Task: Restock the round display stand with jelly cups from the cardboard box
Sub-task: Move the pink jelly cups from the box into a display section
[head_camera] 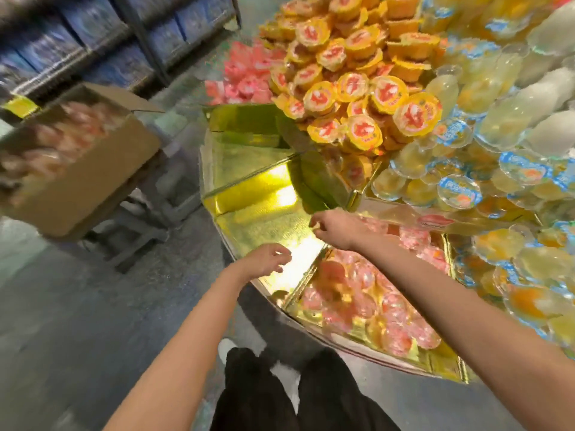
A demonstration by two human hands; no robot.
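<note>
Gleaming gold stand (249, 169), pink-lidded jelly cups (357, 293)

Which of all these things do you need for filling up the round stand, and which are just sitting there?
Needed for the job:
cardboard box with pink cups inside
empty gold compartment of the stand
pink jelly cups already in the next section
left hand and right hand, both holding nothing

Just sitting there:
yellow-lidded cups
clear blue-lidded cups
blue boxes on the shelf

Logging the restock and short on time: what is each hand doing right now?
Left hand: open, fingers loosely curled, holding nothing, over the gold tray.
Right hand: fingers curled, but too blurred to tell if it holds anything.
</note>
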